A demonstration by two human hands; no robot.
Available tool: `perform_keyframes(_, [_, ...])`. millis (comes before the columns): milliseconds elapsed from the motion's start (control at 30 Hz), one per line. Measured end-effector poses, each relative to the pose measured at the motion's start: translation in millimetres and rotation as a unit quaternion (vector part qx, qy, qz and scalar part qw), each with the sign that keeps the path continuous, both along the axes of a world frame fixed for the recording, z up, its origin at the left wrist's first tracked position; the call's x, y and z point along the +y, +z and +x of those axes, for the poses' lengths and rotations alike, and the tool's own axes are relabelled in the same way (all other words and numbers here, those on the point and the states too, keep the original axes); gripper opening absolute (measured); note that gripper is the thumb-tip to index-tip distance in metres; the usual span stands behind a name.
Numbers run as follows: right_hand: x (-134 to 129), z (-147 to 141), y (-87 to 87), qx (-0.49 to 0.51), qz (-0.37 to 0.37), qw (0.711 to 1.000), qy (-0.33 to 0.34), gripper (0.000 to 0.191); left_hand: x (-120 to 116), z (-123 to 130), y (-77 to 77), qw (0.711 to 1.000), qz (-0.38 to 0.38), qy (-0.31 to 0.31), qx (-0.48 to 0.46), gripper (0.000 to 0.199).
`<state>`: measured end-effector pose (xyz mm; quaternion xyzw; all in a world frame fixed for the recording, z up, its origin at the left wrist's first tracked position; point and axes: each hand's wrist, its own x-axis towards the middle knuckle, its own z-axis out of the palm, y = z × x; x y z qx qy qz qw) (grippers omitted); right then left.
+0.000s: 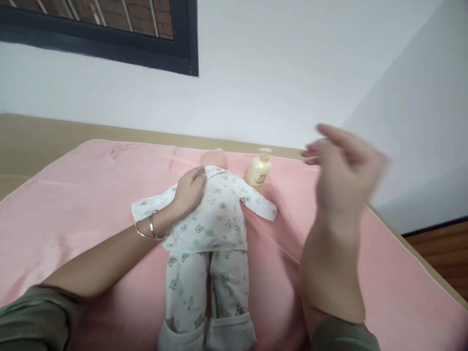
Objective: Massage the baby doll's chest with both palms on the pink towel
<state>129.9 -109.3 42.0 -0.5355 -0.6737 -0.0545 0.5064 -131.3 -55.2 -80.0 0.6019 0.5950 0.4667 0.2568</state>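
Observation:
A baby doll [219, 214] in a white top and trousers with small green prints lies stretched out, its bald head [214, 159] at the far end. No face shows on it. My left hand [190, 191] rests flat on the doll's upper body near the neck, fingers laid out. Raised to the right of the doll is my right hand [345, 168], blurred, its fingers loosely bent and apart with nothing visible in them. A pale yellow pump bottle [259, 170] stands tilted beside the doll's head, beyond its right-hand sleeve [259, 204].
A pink cloth [98, 185] with some creases lies under the doll and bottle. Its far side meets a tan surface edge [47, 131] along the white wall [270, 73]. A dark-framed window [192, 39] is at upper left, and brown wood [438, 253] shows at right.

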Motion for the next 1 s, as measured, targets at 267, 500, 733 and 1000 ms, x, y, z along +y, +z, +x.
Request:
perform_keyframes(267, [80,-15,-35.8,-0.224,-0.192,0.955,-0.031,0.069,32,78,70.8,0.930,-0.110,-0.268,-0.227,0.093])
perform_keyframes(500, [81,-30,-45.6,-0.264,-0.219,0.939,-0.020,0.059,71,112,89.2,0.890,-0.156,-0.298,-0.307,0.104])
perform_keyframes(733, [88,-28,-56.4,-0.241,-0.179,0.953,-0.029,0.047,61,98,83.0,0.877,-0.179,-0.282,-0.346,0.092])
perform_keyframes(1000, [92,-39,-66.8,-0.272,-0.155,0.945,-0.094,0.053,6,30,78.3,0.868,-0.203,-0.254,-0.375,0.061])
